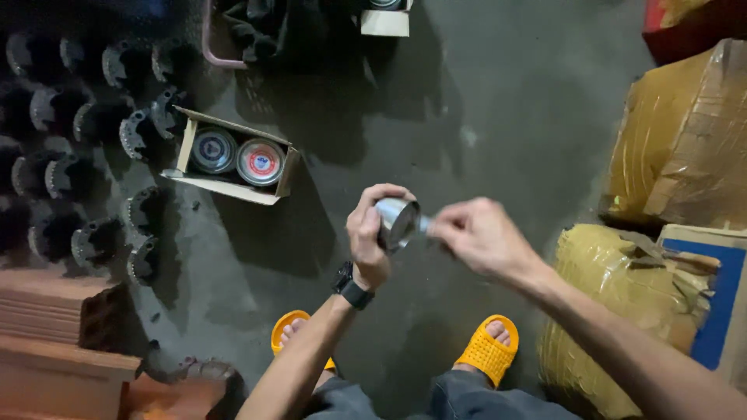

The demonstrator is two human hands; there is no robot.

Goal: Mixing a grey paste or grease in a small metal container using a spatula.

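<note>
Two hands up over the concrete floor (498, 117), and between them sits a small shiny metal cup (397, 222). My left hand (372, 233) is wrapped round its side, fingers curled shut on it, mouth tilted up toward me. My right hand (478, 237) is pinched together at the cup's rim, on something small I can't make out through the blur. To do this well, I reckon the left wants to hold steady and square while the right works lightly, so nothing slips out and drops. Beyond my left hand, farther out on the floor, there's an open cardboard box (233, 159) with two round tins inside, and past it rows of dark toothed metal parts (97, 117). Out past my right hand, tape-wrapped brown bundles (685, 132) crowd in. Nearer my left elbow, stacked red bricks (54, 327). Below the hands, my feet in yellow sandals (486, 350). Nothing sits between the hands and the cup.
</note>
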